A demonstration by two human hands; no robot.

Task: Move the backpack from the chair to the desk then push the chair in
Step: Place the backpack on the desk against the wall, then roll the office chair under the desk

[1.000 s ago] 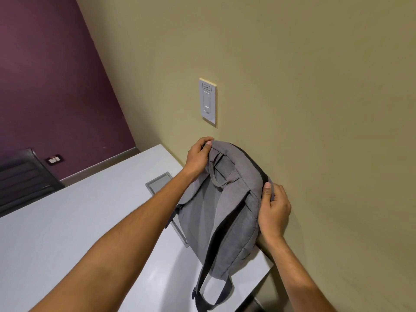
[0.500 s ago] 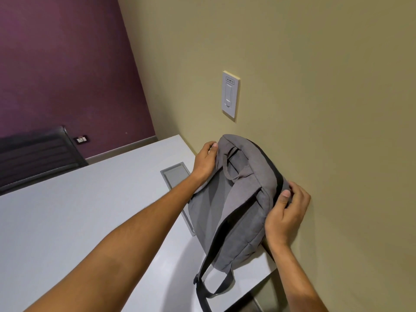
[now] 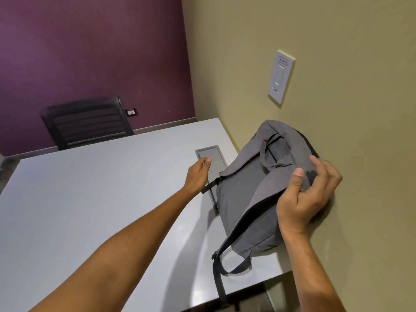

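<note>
Beige wall [image 3: 337, 154] on the right, purple wall [image 3: 90, 52] at the back, w/ a pale grey desk [image 3: 90, 199] filling the lower left. Grey backpack [image 3: 247, 199] sits upright on the desk's right end, leaning back against the beige wall, straps side facing the camera. One dark strap [image 3: 219, 278] trails off the desk's near edge.

Vs. half a sec ago: left hand [image 3: 198, 174] has come off the pack's top-left corner. It's now clear of the fabric, hovering over the desk just left of the bag, fingers loosely curled, empty, near the inset cable hatch [image 3: 210, 158] in the desktop. A short black strap end [image 3: 210, 185] shows right beside the wrist; can't tell if they touch.

Right hand [image 3: 306, 197] is at the pack's upper right side, same as before, but the grip has loosened: thumb rests on the fabric, fingers spread and half lifted, not clamped. Whether the fingertips still touch the bag isn't clear.

Backpack itself hasn't shifted on the desk; stands on its own against the wall. Carry loop [image 3: 270, 154] at the top hangs slack.

View has swung left since the earlier frame, so more of the room shows: black chair [image 3: 87, 122] behind the desk's far edge by the purple wall, small outlet [image 3: 131, 112] beside it. White wall switch [image 3: 281, 76] on the beige wall above the bag.
</note>
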